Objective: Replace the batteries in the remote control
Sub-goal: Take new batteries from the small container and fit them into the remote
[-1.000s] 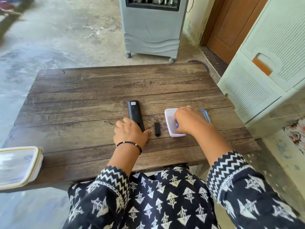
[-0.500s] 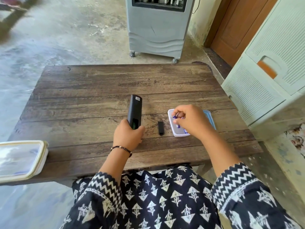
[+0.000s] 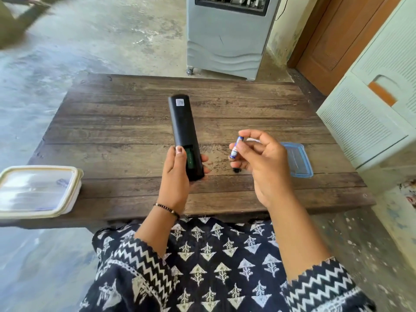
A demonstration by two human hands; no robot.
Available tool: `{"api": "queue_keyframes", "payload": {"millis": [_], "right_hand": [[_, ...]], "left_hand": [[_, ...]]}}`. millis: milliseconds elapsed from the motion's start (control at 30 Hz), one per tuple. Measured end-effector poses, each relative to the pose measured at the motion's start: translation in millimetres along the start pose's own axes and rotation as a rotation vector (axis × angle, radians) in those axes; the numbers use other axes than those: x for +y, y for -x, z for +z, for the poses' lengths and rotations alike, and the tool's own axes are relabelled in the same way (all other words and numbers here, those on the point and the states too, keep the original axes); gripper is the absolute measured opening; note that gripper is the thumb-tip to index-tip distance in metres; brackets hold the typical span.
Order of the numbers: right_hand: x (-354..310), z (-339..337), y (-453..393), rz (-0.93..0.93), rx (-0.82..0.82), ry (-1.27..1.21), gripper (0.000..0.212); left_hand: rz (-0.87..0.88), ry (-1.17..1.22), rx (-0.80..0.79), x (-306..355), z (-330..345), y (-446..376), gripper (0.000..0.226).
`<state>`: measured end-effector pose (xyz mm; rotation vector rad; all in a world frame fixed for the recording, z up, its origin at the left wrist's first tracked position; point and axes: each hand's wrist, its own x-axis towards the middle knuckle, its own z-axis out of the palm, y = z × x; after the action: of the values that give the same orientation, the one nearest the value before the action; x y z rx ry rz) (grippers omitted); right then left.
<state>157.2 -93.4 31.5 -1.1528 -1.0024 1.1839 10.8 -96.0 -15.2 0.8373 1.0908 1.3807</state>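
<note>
One dark plank wooden table (image 3: 135,131) fills mid-frame. At left centre the left hand (image 3: 177,174) grips a long black remote control (image 3: 183,131), back up, battery bay open. Right of centre, apart from it, the right hand (image 3: 263,163) pinches a small blue-and-white battery (image 3: 235,147) above the tabletop.

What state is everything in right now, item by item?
remote: lifted off the table, back side up, battery compartment open.
battery: pinched in the right hand's fingers, not yet in the remote.
left hand: grips the remote's lower end.
right hand: holds the battery.
blue lid: lying flat on the table.
lidded container: closed, at the table's left edge.
</note>
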Motion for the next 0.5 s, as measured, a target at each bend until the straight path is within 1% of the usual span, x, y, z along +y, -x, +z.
{"api": "queue_keyframes", "payload": {"millis": [67,133,200,267,367,433,500], "right_hand": [[1,9,2,0.099,-0.007,-0.184,0.014],[4,16,3,0.204,-0.024,-0.336,0.013],[12,20,6,0.269,-0.041,-0.383,0.014],[22,23,10,0.253,-0.019,-0.301,0.015],[33,27,14,0.118,-0.005,-0.105,0.017],[35,30,14,0.04,-0.063,0.006,0.023],[37,33,16,0.004,-0.135,0.111,0.034]], "left_hand": [[-0.023,0.027,0.002,-1,-2,5,0.022],[-0.031,0.001,0.003,-2,-4,8,0.023],[-0.028,-0.035,0.007,-4,-5,9,0.024],[-0.009,-0.067,0.015,-5,-5,10,0.024],[0.035,-0.105,0.038,-8,-5,6,0.024],[0.067,-0.133,0.065,-9,-6,3,0.026],[0.059,-0.129,0.084,-7,-8,1,0.028]]}}
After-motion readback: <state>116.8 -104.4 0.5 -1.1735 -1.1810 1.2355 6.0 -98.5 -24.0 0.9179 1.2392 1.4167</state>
